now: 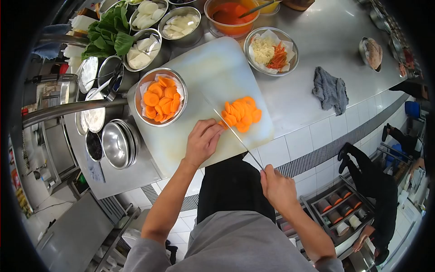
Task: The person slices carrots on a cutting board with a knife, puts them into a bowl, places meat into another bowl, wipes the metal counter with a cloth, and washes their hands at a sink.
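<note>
My right hand [279, 187] grips the handle of a long kitchen knife [236, 137], its blade slanting up and left over the cutting board [204, 68]. At the blade's left side, my left hand [202, 140] has its fingers curled on a small end of carrot [222, 124]. Just right of the blade lies a loose pile of orange carrot slices [243, 113]. A metal bowl [183, 97] of carrot slices on paper stands on the board's left part.
Behind the board are metal bowls of white pieces [182, 26], leafy greens [106, 34] and a tub of red-orange liquid [231, 16]. To the right sit a bowl of shredded vegetables [272, 51] and a grey cloth [330, 89]. Stacked bowls [118, 144] stand left. Another person [378, 195] is at right.
</note>
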### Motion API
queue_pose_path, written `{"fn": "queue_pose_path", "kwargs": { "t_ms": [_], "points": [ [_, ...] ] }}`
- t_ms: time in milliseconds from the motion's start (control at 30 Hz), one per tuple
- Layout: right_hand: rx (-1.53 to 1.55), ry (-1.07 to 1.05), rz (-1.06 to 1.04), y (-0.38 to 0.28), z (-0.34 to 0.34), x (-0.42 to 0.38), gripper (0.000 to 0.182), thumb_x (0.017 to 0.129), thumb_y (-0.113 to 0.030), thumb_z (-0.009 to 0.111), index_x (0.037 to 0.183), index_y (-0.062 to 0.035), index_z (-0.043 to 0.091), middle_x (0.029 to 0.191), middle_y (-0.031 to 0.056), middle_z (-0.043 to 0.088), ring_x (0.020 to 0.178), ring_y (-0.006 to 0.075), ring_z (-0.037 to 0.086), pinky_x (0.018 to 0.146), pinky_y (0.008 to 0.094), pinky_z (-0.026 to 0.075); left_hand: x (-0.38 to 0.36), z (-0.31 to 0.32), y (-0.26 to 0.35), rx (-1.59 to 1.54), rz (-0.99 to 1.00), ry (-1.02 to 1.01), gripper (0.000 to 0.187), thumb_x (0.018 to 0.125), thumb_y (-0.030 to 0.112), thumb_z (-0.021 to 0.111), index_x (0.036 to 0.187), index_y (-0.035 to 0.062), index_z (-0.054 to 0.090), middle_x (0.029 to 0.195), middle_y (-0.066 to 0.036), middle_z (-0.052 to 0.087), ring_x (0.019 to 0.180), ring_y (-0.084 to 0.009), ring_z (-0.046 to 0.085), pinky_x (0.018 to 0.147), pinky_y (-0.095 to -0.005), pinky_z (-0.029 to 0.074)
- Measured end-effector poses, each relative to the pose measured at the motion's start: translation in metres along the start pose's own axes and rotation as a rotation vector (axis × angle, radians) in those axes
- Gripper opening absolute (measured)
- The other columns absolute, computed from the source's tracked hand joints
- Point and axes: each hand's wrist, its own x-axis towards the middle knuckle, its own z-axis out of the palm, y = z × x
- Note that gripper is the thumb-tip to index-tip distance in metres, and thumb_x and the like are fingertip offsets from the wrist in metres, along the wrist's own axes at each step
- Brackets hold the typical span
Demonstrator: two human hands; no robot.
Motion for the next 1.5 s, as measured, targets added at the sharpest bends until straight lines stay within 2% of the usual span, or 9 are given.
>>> {"fn": "queue_pose_path", "kwargs": {
  "t_ms": [67, 133, 233, 767, 933, 1200, 1367, 1433, 1500],
  "points": [
    [-0.002, -0.015, 0.011, -0.001, -0.006, -0.006, 0.025, 0.105, -0.027, 0.058, 0.095, -0.0056, 0.052, 0.074, 0.0144, 0.068, 0.056, 0.0390, 0.067, 0.053, 0.0488, 0.055, 0.002, -0.001, 0.002, 0.003, 0.003, -0.003, 0.027, 0.079, -0.004, 0.079, 0.103, 0.0052, 0.070, 0.105, -0.010, 0.067, 0.089, -0.0296, 0.065, 0.075, -0.0386, 0.055],
    [-0.032, 0.078, -0.053, -0.002, -0.011, -0.011, 0.022, 0.105, -0.024, 0.059, 0.092, -0.0081, 0.051, 0.066, 0.0131, 0.064, 0.050, 0.0347, 0.065, 0.045, 0.0442, 0.053, 0.002, 0.000, 0.003, 0.004, 0.000, 0.000, 0.026, 0.080, -0.004, 0.079, 0.103, 0.0052, 0.070, 0.105, -0.010, 0.067, 0.089, -0.0297, 0.065, 0.074, -0.0385, 0.055],
    [-0.048, 0.063, -0.046, -0.001, -0.013, -0.016, 0.022, 0.104, -0.024, 0.060, 0.092, -0.0082, 0.051, 0.066, 0.0123, 0.064, 0.049, 0.0345, 0.065, 0.045, 0.0441, 0.053, 0.002, -0.001, 0.003, 0.012, -0.004, 0.000, 0.026, 0.080, -0.004, 0.079, 0.102, 0.0052, 0.070, 0.106, -0.009, 0.067, 0.088, -0.0298, 0.065, 0.074, -0.0383, 0.055],
    [0.057, 0.077, 0.009, 0.010, -0.009, -0.013, 0.024, 0.105, -0.027, 0.059, 0.094, -0.0066, 0.051, 0.067, 0.0133, 0.066, 0.052, 0.0371, 0.065, 0.049, 0.0480, 0.054, -0.003, -0.002, 0.012, -0.025, -0.058, -0.101, 0.031, 0.081, 0.000, 0.082, 0.107, 0.0038, 0.067, 0.112, -0.013, 0.069, 0.095, -0.0312, 0.068, 0.080, -0.0377, 0.058],
    [0.062, 0.030, -0.083, 0.014, -0.006, -0.013, 0.024, 0.105, -0.026, 0.059, 0.094, -0.0063, 0.051, 0.067, 0.0139, 0.066, 0.052, 0.0363, 0.065, 0.048, 0.0467, 0.054, -0.007, -0.011, 0.017, -0.006, -0.112, -0.026, 0.035, 0.079, 0.001, 0.085, 0.108, 0.0032, 0.066, 0.112, -0.015, 0.070, 0.096, -0.0311, 0.069, 0.079, -0.0369, 0.059],
    [0.065, 0.035, -0.011, 0.019, 0.004, -0.005, 0.023, 0.104, -0.025, 0.059, 0.094, -0.0064, 0.052, 0.069, 0.0140, 0.067, 0.055, 0.0369, 0.066, 0.051, 0.0469, 0.054, 0.001, -0.007, 0.008, -0.005, -0.092, 0.001, 0.035, 0.079, -0.001, 0.085, 0.109, 0.0029, 0.067, 0.111, -0.015, 0.070, 0.098, -0.0311, 0.070, 0.081, -0.0365, 0.059],
    [0.051, -0.014, 0.020, 0.010, -0.005, -0.009, 0.022, 0.104, -0.025, 0.060, 0.094, -0.0061, 0.052, 0.072, 0.0153, 0.067, 0.058, 0.0389, 0.066, 0.053, 0.0495, 0.053, 0.006, 0.002, 0.005, 0.033, -0.034, 0.048, 0.023, 0.083, -0.001, 0.081, 0.102, 0.0034, 0.070, 0.107, -0.010, 0.068, 0.092, -0.0303, 0.066, 0.078, -0.0388, 0.055],
    [0.031, 0.045, -0.016, 0.008, -0.007, -0.016, 0.023, 0.105, -0.026, 0.058, 0.093, -0.0077, 0.052, 0.067, 0.0137, 0.065, 0.052, 0.0371, 0.066, 0.047, 0.0463, 0.054, 0.005, 0.003, 0.005, 0.033, -0.038, 0.042, 0.021, 0.083, -0.001, 0.081, 0.101, 0.0034, 0.070, 0.105, -0.010, 0.067, 0.091, -0.0301, 0.066, 0.077, -0.0389, 0.055],
    [0.003, 0.051, -0.013, 0.003, -0.012, -0.024, 0.022, 0.105, -0.025, 0.058, 0.093, -0.0081, 0.052, 0.068, 0.0133, 0.064, 0.052, 0.0367, 0.066, 0.047, 0.0462, 0.054, 0.005, 0.003, 0.005, 0.035, -0.037, 0.037, 0.020, 0.082, -0.001, 0.080, 0.099, 0.0035, 0.070, 0.104, -0.010, 0.067, 0.090, -0.0298, 0.066, 0.076, -0.0390, 0.055]
  ]
}}
